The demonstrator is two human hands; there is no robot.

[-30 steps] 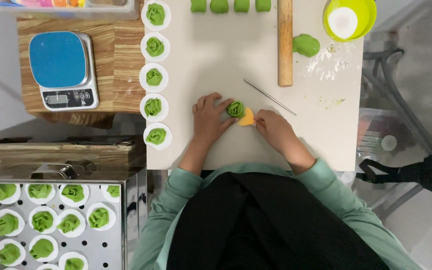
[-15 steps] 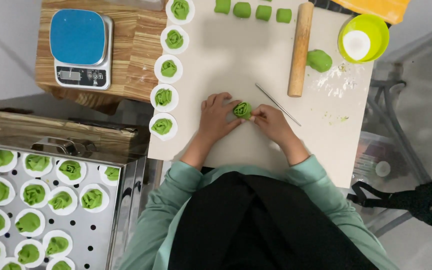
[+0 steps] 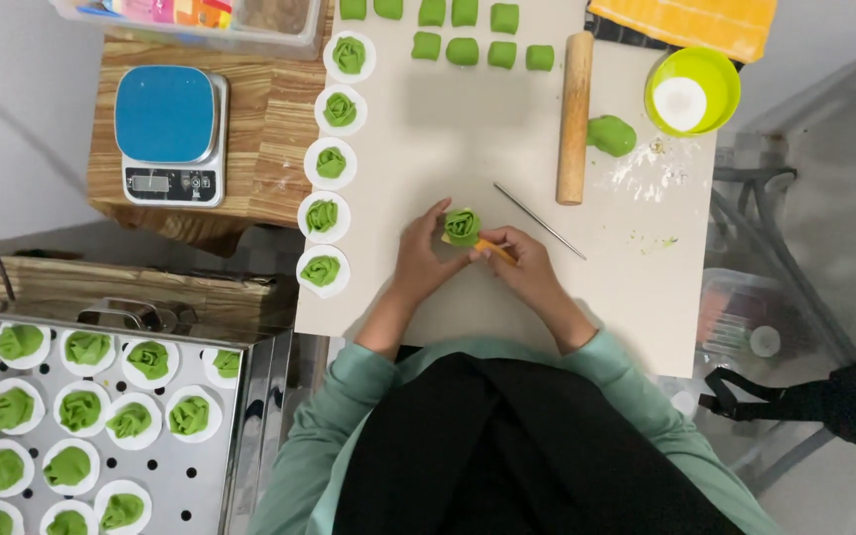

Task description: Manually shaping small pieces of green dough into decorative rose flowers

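A: Both your hands meet on the green dough rose (image 3: 462, 227), mid-board (image 3: 428, 129). Left hand (image 3: 422, 260) cups its near side.

B: Right hand (image 3: 525, 264) pinches a thin orange tool (image 3: 495, 248) against its base. Metal skewer (image 3: 539, 220) lies just beside; rolling pin (image 3: 575, 117) beyond.

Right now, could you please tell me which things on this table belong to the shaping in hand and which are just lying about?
In hand:
left hand
right hand
green rose-shaped dough piece
small orange tool

Lying about:
wooden rolling pin
thin metal rod
blue kitchen scale
lime-green bowl
perforated steel tray
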